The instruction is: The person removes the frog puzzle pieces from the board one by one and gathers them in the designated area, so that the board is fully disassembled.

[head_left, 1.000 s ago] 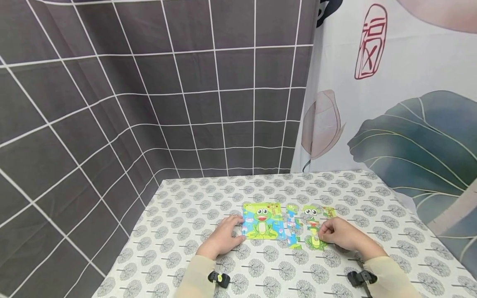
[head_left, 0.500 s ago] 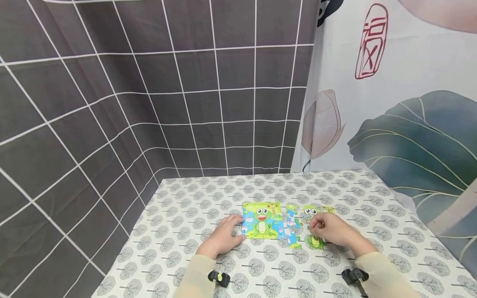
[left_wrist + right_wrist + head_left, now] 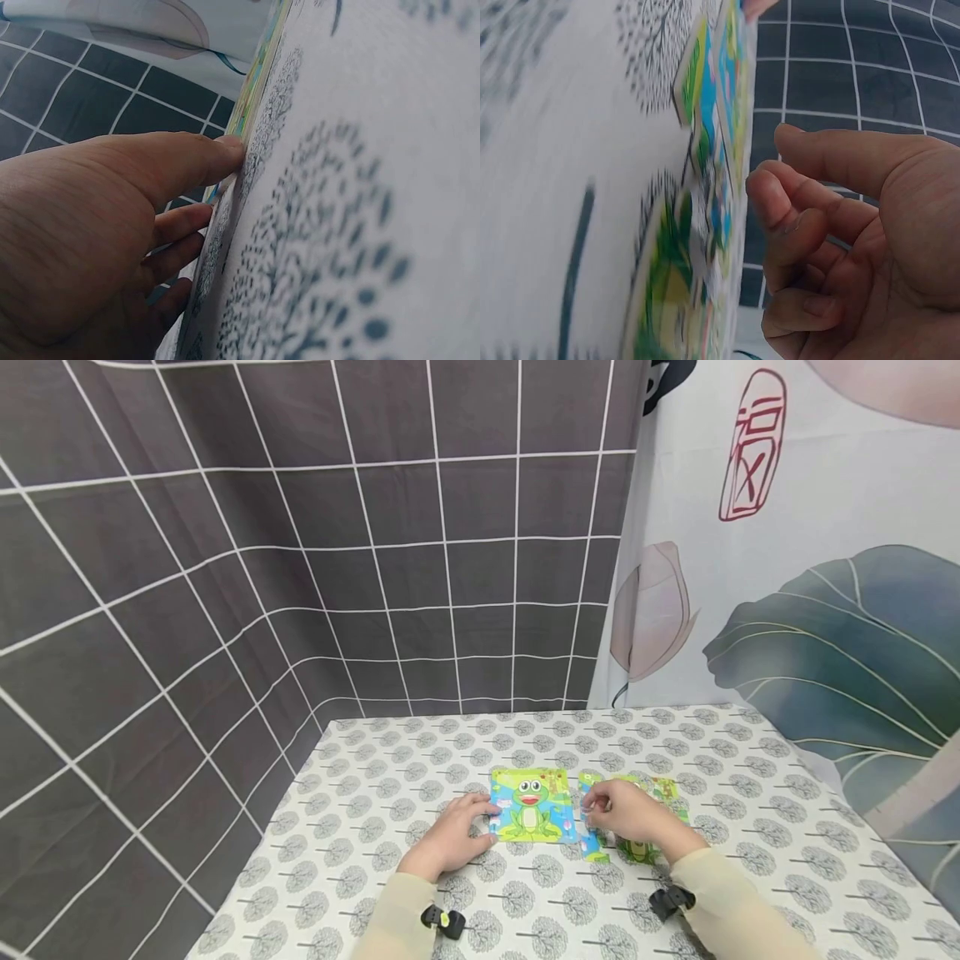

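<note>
A square frog picture (image 3: 551, 806) lies flat on the patterned tablecloth. My left hand (image 3: 454, 831) rests at its left edge, the thumb near the lower corner and the fingers relaxed; the left wrist view shows the thumb touching the picture's edge. Right of it lie frog puzzle pieces, including a blue-green strip (image 3: 592, 852) and a frog-body piece (image 3: 637, 852). Over these pieces hovers my right hand (image 3: 630, 817), covering part of them. In the right wrist view its fingers are loosely bent, with a gap between thumb and index finger and nothing held there.
The tablecloth (image 3: 360, 810) carries a tree print. A dark grid-patterned curtain (image 3: 405, 577) stands behind and to the left. On the right hangs a white cloth with leaf and flower prints (image 3: 840, 643). Each sleeve bears a black wrist strap (image 3: 671, 902).
My right hand has moved left across the puzzle pieces, from the frog's belly past its mouth to the left strip. The left hand and the frog picture stay in place.
</note>
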Demonstrator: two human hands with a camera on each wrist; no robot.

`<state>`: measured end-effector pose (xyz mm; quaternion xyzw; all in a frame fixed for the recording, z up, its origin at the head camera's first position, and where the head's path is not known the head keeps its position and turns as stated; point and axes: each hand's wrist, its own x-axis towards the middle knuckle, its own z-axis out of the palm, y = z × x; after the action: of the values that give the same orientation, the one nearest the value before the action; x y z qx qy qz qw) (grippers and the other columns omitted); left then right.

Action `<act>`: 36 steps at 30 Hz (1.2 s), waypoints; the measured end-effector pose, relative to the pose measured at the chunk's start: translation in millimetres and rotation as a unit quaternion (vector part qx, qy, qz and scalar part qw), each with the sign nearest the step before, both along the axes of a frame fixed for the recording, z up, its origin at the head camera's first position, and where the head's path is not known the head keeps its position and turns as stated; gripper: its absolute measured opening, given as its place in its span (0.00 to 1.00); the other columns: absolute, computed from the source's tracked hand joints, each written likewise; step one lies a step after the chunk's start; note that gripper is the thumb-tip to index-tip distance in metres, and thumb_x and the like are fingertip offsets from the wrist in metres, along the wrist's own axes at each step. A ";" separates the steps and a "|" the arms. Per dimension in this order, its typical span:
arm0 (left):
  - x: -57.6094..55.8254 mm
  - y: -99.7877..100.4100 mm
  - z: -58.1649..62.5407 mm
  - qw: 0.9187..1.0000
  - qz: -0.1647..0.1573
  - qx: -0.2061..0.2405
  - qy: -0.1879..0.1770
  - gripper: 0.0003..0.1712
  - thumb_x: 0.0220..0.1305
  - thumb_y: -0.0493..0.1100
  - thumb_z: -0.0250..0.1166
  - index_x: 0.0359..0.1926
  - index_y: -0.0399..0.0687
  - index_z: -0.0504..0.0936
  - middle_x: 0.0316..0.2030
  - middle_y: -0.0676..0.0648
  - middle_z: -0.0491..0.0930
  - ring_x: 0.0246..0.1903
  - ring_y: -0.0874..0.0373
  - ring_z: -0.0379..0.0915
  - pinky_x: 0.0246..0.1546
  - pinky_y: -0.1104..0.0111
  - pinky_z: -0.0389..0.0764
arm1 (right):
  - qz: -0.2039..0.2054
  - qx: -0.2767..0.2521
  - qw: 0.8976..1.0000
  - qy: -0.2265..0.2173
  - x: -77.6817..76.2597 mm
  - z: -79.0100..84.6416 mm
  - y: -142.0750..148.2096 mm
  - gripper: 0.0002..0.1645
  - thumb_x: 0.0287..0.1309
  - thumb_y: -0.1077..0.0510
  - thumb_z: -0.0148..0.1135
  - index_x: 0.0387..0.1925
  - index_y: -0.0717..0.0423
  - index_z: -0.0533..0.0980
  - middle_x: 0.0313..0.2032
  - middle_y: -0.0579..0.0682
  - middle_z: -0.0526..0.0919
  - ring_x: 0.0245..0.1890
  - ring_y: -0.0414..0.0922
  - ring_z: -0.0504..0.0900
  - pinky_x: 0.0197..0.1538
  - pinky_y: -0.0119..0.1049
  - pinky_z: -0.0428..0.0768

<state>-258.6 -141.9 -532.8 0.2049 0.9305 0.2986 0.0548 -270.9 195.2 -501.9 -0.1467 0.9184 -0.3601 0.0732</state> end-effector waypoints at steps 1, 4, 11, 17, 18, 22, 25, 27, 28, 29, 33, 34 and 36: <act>-0.1 0.2 -0.6 1.000 0.000 0.000 0.000 0.29 0.69 0.51 0.69 0.69 0.58 0.79 0.75 0.50 0.67 0.76 0.46 0.58 0.75 0.42 0.61 | 0.000 0.000 1.000 -0.002 -0.5 -0.4 -3.4 0.09 0.58 0.62 0.74 0.41 0.53 0.85 0.28 0.46 0.78 0.25 0.42 0.74 0.25 0.33 0.77; -0.5 0.3 -2.0 1.000 -0.001 0.000 0.002 0.29 0.69 0.51 0.69 0.69 0.58 0.79 0.75 0.51 0.67 0.76 0.47 0.58 0.76 0.43 0.61 | -0.003 0.004 1.000 -0.004 -2.0 -1.2 -13.2 0.11 0.58 0.61 0.75 0.43 0.54 0.85 0.28 0.46 0.77 0.25 0.42 0.74 0.26 0.33 0.77; -1.1 -0.1 -3.4 1.000 0.000 0.001 0.003 0.29 0.68 0.51 0.70 0.68 0.58 0.79 0.75 0.50 0.67 0.75 0.46 0.58 0.75 0.43 0.61 | -0.011 0.015 1.000 -0.011 -4.0 1.6 -34.5 0.18 0.54 0.59 0.79 0.47 0.57 0.86 0.28 0.46 0.77 0.26 0.43 0.74 0.30 0.36 0.77; -1.5 0.5 -5.1 1.000 0.001 -0.006 0.010 0.29 0.67 0.51 0.70 0.68 0.59 0.80 0.75 0.50 0.67 0.75 0.46 0.59 0.75 0.42 0.61 | -0.021 0.052 0.998 -0.011 -7.8 -4.8 -45.2 0.25 0.53 0.56 0.81 0.52 0.57 0.85 0.27 0.45 0.78 0.24 0.42 0.75 0.33 0.38 0.77; -1.6 0.7 -5.3 1.000 0.001 -0.008 0.012 0.29 0.67 0.51 0.70 0.68 0.59 0.80 0.75 0.50 0.67 0.75 0.46 0.59 0.75 0.42 0.61 | -0.023 0.061 0.998 -0.009 -8.1 -6.0 -46.0 0.26 0.52 0.55 0.81 0.52 0.56 0.85 0.27 0.44 0.78 0.24 0.42 0.75 0.33 0.38 0.77; -1.2 1.7 -5.2 1.000 0.002 -0.009 0.012 0.29 0.67 0.51 0.71 0.68 0.59 0.80 0.74 0.51 0.67 0.75 0.46 0.59 0.75 0.42 0.62 | -0.026 0.090 0.996 0.004 -7.9 -8.0 -47.6 0.25 0.49 0.54 0.83 0.50 0.54 0.86 0.25 0.44 0.76 0.23 0.42 0.73 0.32 0.38 0.73; -1.0 2.2 -3.9 1.000 0.003 -0.006 0.010 0.29 0.67 0.51 0.71 0.68 0.59 0.80 0.74 0.51 0.67 0.75 0.46 0.59 0.75 0.42 0.62 | -0.028 0.103 0.994 0.016 -7.2 -7.1 -48.1 0.21 0.48 0.55 0.84 0.45 0.52 0.87 0.24 0.44 0.76 0.23 0.42 0.72 0.32 0.38 0.72; -1.1 2.1 -3.2 1.000 0.003 -0.007 0.011 0.29 0.67 0.51 0.71 0.68 0.59 0.80 0.74 0.51 0.67 0.75 0.46 0.59 0.75 0.43 0.61 | -0.028 0.108 0.993 0.025 -6.3 -5.7 -48.4 0.18 0.47 0.56 0.84 0.41 0.51 0.87 0.24 0.43 0.76 0.24 0.42 0.72 0.33 0.38 0.73; -1.2 2.0 -3.0 1.000 0.004 -0.008 0.012 0.29 0.68 0.51 0.71 0.68 0.59 0.80 0.74 0.51 0.67 0.75 0.46 0.59 0.75 0.43 0.61 | -0.027 0.110 0.993 0.029 -5.9 -5.0 -48.5 0.17 0.47 0.56 0.84 0.39 0.50 0.87 0.24 0.43 0.76 0.24 0.42 0.72 0.33 0.38 0.74; -1.2 2.0 -2.9 1.000 0.004 -0.009 0.013 0.28 0.68 0.51 0.71 0.68 0.59 0.80 0.74 0.50 0.67 0.75 0.46 0.59 0.75 0.43 0.61 | -0.025 0.111 0.993 0.031 -5.7 -4.7 -48.7 0.16 0.46 0.56 0.85 0.38 0.50 0.87 0.24 0.42 0.76 0.25 0.42 0.73 0.33 0.38 0.74; -1.7 1.5 -2.7 1.000 0.003 -0.010 0.014 0.28 0.68 0.51 0.71 0.68 0.59 0.79 0.75 0.50 0.67 0.75 0.46 0.59 0.75 0.42 0.61 | -0.021 0.110 0.993 0.033 -5.2 -4.3 -48.8 0.16 0.45 0.56 0.85 0.36 0.49 0.86 0.25 0.42 0.76 0.25 0.42 0.73 0.33 0.38 0.75; -1.7 1.4 -2.6 1.000 0.003 -0.009 0.013 0.28 0.68 0.51 0.70 0.68 0.59 0.79 0.75 0.50 0.67 0.75 0.46 0.59 0.75 0.42 0.61 | -0.019 0.110 0.993 0.035 -5.3 -4.8 -48.5 0.16 0.44 0.56 0.85 0.36 0.50 0.86 0.25 0.42 0.76 0.25 0.42 0.73 0.33 0.38 0.75; -1.9 1.3 -2.3 1.000 0.002 -0.009 0.012 0.28 0.68 0.51 0.70 0.68 0.59 0.79 0.75 0.50 0.67 0.75 0.46 0.59 0.75 0.43 0.61 | -0.018 0.112 0.993 0.034 -5.2 -5.6 -47.9 0.18 0.44 0.56 0.85 0.38 0.50 0.86 0.24 0.42 0.76 0.25 0.42 0.73 0.32 0.38 0.74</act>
<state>-260.5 -140.6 -535.1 0.2057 0.9344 0.2875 0.0447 -276.2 147.3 -507.5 -0.1337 0.9574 -0.2507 0.0513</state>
